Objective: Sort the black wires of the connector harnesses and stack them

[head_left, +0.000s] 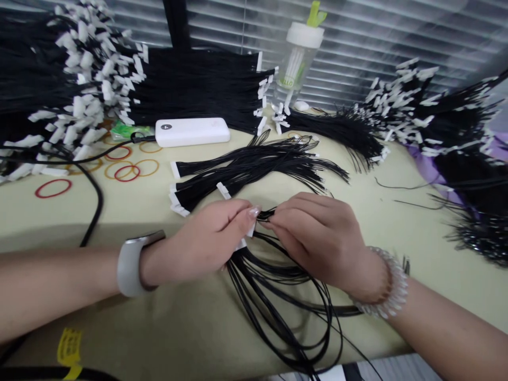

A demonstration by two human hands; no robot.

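Observation:
Black wires with white connectors, a wire harness, hang in loops below both hands over the table's near side. My left hand is closed around the connector end, and white plastic shows under its fingers and thumb. Pinched together, the fingers of my right hand grip the thin black wires just right of my left thumb. What lies between those fingertips is partly hidden. Just beyond the hands lies a bunch of loose black harnesses, their white connectors at the left end.
Behind are a white power bank with a black cable, red and yellow rubber bands and a clear bottle. Piles of white-ended wires stand at the left and right. Window blinds close off the back.

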